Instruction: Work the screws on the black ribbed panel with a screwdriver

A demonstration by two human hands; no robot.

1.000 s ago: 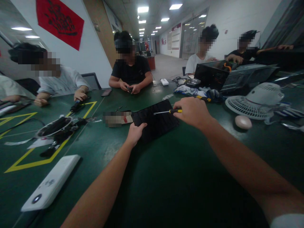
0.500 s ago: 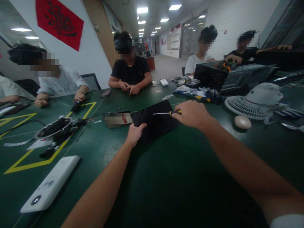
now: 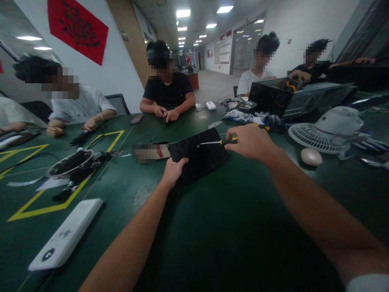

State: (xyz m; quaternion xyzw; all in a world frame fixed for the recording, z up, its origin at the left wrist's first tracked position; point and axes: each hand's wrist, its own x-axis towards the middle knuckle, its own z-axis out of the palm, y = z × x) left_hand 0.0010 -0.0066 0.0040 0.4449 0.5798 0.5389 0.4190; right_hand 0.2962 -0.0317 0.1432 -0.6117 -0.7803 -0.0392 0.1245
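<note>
A flat black rectangular panel (image 3: 202, 160) is held tilted over the green table, its exact kind not clear. My left hand (image 3: 174, 171) grips its left edge, thumb on top and the other fingers hidden below. In my right hand (image 3: 252, 141) is a screwdriver (image 3: 212, 142) with a black and yellow handle. The fingers close round the handle, and the shaft points left across the panel, its tip at or just above the surface. Whether the tip touches cannot be made out. Beside the panel's left corner lies a blurred-out, pale flat object (image 3: 152, 153).
A white device (image 3: 67, 235) lies at front left. Behind it are a bundle of black cables (image 3: 75, 164) and yellow tape lines. At right stand a white fan part (image 3: 328, 129), a pale rounded object (image 3: 311, 157) and an opened metal casing (image 3: 316, 99). Several people sit around the table.
My right hand has shifted slightly right and up, and the screwdriver has moved a little right with it. My left hand and the panel stay nearly still. A co-worker's dark tool at left has moved.
</note>
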